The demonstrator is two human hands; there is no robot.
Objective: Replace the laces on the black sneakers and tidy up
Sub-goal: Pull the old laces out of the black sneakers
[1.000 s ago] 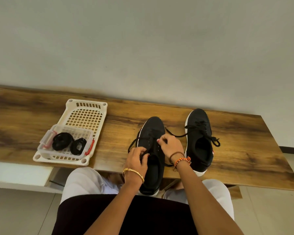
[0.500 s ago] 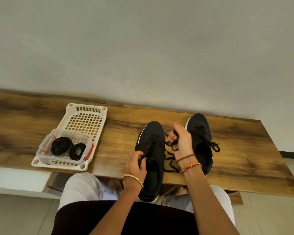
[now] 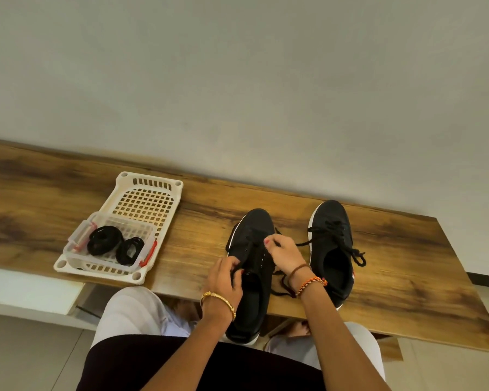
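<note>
Wooden bench top (image 3: pixel 393 263) against a plain pale wall, viewed from above and behind the hands. Two black sneakers side by side, toes toward the wall. Near sneaker (image 3: pixel 251 266) overhanging the front edge at the heel; eyelets mostly bare, lace largely out. Far sneaker (image 3: pixel 332 249), just beside it on the right, laced, ends loose across the collar.

Left hand (image 3: pixel 226 280) curled over the near sneaker's left eyelet row, fingertips pinching at the tongue edge; exactly what sits in the pinch not discernible, possibly a lace end. Right hand (image 3: pixel 284 255) over the right eyelet row, thumb and forefinger pinching the black lace (image 3: pixel 283 286), slack trailing under the wrist onto the bench.

Step in hand, as judged: withdrawing the old lace from the near sneaker.

Procedure:
- Steady the upper with the left hand; keep the heel from sliding off the edge.
- Draw the lace out one eyelet pair at a time, straight up through each hole, not sideways.
- Keep the slack clear of the far sneaker's loose ends to avoid tangling.
- Gather the freed lace into one bundle before setting down.

White slotted basket (image 3: pixel 150 193) well apart on the left, holding a clear clip-lid box (image 3: pixel 76 258) with two black lace coils (image 3: pixel 105 239); likely the replacements.
</note>
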